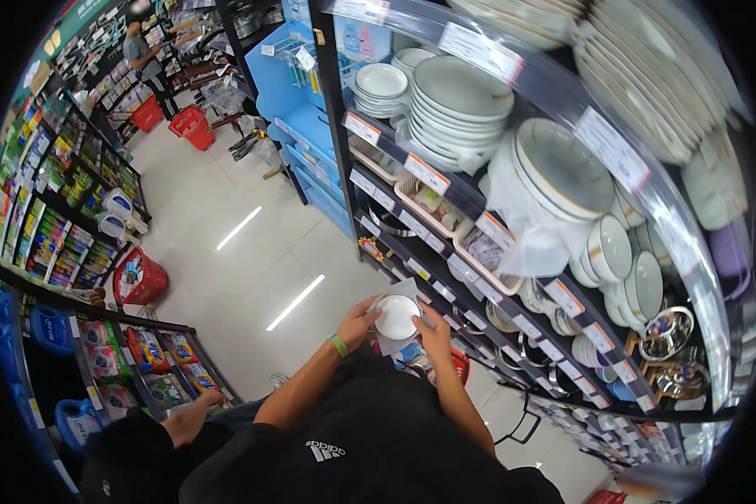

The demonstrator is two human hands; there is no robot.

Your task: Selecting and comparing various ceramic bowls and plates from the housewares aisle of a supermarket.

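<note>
A small round white dish (397,317) is held face up in front of my chest. My left hand (357,322), with a green wristband on its wrist, pinches the dish's left edge. My right hand (434,332) grips the right edge, thumb on the rim. A sheet of thin white wrapping (395,346) lies under the dish and sticks out around it. Below my hands, a red shopping basket (460,365) with packaged goods is partly hidden by my arms and black shirt.
On the right, store shelves carry stacked small plates (382,82), larger plates (463,88) and wrapped bowls (564,167). A second person's hand (195,416) is at lower left, beside detergent packs (148,349). Across the tiled aisle stands a red basket (140,277); another person (142,53) stands farther off.
</note>
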